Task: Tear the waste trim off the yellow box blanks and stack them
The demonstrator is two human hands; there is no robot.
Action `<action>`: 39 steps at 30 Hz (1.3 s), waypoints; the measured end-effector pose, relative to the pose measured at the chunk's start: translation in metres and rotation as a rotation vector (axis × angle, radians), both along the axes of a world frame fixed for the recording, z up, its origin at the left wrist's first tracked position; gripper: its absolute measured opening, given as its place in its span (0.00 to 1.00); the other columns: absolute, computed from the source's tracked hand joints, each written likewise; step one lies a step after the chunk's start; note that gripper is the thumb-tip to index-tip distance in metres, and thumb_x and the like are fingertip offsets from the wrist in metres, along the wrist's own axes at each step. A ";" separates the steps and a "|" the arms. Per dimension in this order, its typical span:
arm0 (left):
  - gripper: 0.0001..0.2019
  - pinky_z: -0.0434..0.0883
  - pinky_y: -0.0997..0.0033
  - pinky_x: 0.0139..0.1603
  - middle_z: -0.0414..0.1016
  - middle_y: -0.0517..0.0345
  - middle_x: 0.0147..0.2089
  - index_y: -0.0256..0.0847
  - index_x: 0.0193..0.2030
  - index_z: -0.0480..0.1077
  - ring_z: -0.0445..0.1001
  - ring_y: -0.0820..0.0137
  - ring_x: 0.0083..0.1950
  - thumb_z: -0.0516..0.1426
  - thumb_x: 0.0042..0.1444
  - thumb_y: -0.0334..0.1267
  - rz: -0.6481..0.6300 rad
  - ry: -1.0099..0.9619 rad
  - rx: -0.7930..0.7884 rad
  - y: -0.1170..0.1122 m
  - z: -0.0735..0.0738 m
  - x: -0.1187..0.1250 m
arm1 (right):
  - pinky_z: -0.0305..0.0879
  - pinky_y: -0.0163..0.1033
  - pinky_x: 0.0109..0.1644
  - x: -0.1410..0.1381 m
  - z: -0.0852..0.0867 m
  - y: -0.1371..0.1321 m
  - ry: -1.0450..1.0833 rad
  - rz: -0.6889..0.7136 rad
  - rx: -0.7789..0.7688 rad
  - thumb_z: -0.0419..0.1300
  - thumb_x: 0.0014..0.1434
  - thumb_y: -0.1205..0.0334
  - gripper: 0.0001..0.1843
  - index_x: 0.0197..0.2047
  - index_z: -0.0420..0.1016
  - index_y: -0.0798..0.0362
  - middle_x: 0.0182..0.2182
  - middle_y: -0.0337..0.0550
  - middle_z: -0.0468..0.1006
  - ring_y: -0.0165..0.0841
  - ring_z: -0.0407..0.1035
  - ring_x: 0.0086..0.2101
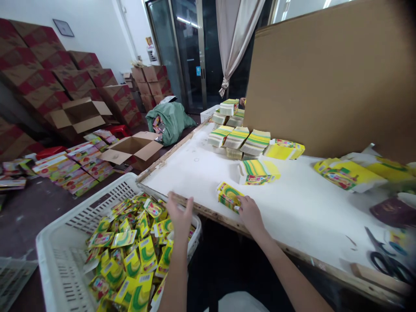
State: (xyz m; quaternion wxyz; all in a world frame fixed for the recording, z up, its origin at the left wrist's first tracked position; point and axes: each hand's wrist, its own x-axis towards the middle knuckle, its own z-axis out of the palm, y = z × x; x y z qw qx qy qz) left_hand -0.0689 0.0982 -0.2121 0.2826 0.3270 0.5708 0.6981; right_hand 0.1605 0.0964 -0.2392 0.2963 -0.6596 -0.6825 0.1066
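Note:
My right hand (251, 213) is at the near edge of the white table, its fingers closed on the right end of a small yellow and green printed carton (227, 197). The carton rests on the tabletop or just over it; I cannot tell which. My left hand (180, 214) is held with thumb and fingers apart, above the rim of a white plastic basket (76, 222), and has nothing in it. Many yellow and green packs (147, 253) fill the basket. Beyond the right hand lies a short stack of flat yellow cartons (255, 172).
More carton stacks (238, 138) stand at the back against a tall cardboard sheet (325, 82). Scissors (386, 260), a wooden block (378, 277) and a dark cup (391, 211) lie at the right. On the floor are an open box (133, 149) and a green sack (173, 121).

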 end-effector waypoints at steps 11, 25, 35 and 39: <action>0.15 0.64 0.58 0.46 0.73 0.48 0.35 0.41 0.36 0.68 0.71 0.57 0.41 0.60 0.37 0.31 -0.528 0.352 -0.117 0.052 -0.040 0.115 | 0.61 0.40 0.45 0.035 0.006 -0.015 -0.019 0.050 -0.039 0.46 0.42 0.82 0.24 0.41 0.68 0.54 0.38 0.47 0.70 0.37 0.64 0.41; 0.29 0.61 0.59 0.53 0.62 0.47 0.55 0.41 0.56 0.55 0.64 0.60 0.54 0.58 0.47 0.40 -0.639 -0.238 0.102 -0.048 0.001 0.125 | 0.67 0.35 0.33 0.038 0.031 -0.046 0.548 0.130 -0.075 0.53 0.42 0.73 0.16 0.36 0.57 0.50 0.28 0.36 0.68 0.29 0.67 0.29; 0.09 0.66 0.73 0.34 0.66 0.61 0.25 0.39 0.33 0.66 0.68 0.74 0.29 0.53 0.51 0.43 -0.624 -0.977 0.162 -0.050 0.029 0.113 | 0.61 0.33 0.33 -0.027 0.053 -0.092 0.813 0.292 -0.132 0.52 0.42 0.76 0.16 0.35 0.61 0.50 0.29 0.34 0.66 0.28 0.63 0.29; 0.13 0.61 0.80 0.23 0.60 0.66 0.21 0.40 0.29 0.62 0.60 0.79 0.21 0.53 0.52 0.48 -0.480 -0.920 0.114 -0.049 0.021 0.109 | 0.61 0.34 0.36 -0.039 0.057 -0.100 0.756 0.341 -0.201 0.55 0.41 0.76 0.20 0.39 0.64 0.51 0.30 0.35 0.68 0.29 0.62 0.31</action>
